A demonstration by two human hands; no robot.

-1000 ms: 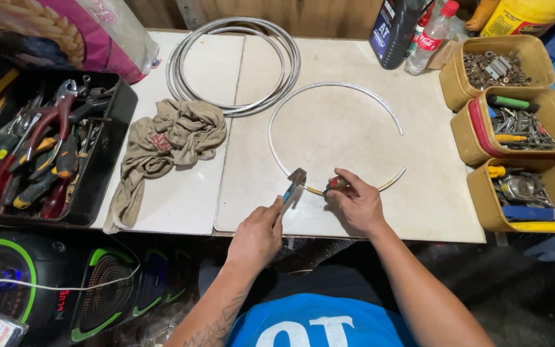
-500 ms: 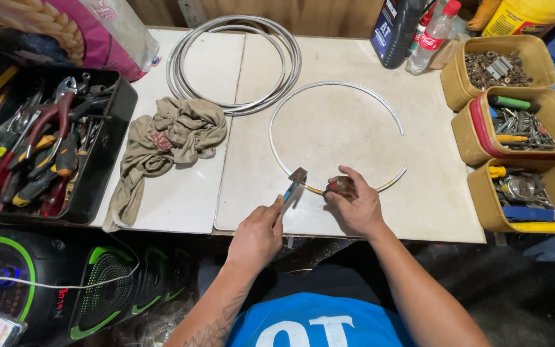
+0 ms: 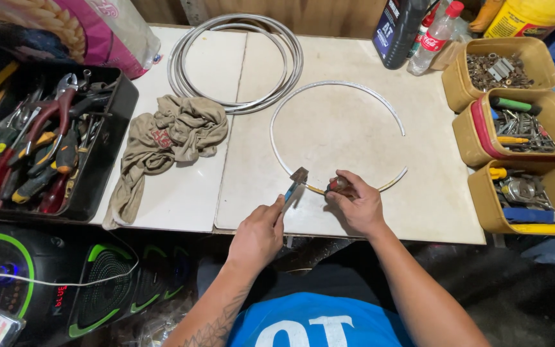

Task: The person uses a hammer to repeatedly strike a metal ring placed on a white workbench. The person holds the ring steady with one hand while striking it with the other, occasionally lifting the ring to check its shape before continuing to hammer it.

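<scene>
Your pliers [image 3: 292,187] had blue grips, the wire ring [image 3: 337,135] was silvery-white, the rag [image 3: 165,142] khaki

Bare tabletop [image 3: 348,135] is left open inside the wire hoop [image 3: 338,84]; the sides are blocked by rag [image 3: 168,138] and tubs [image 3: 515,128].

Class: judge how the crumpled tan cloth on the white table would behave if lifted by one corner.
The tan cloth lies in soft folds, so it would probably hang limp. It looks thin, likely light. One end droops over the table edge, so a push might slide it off.
</scene>
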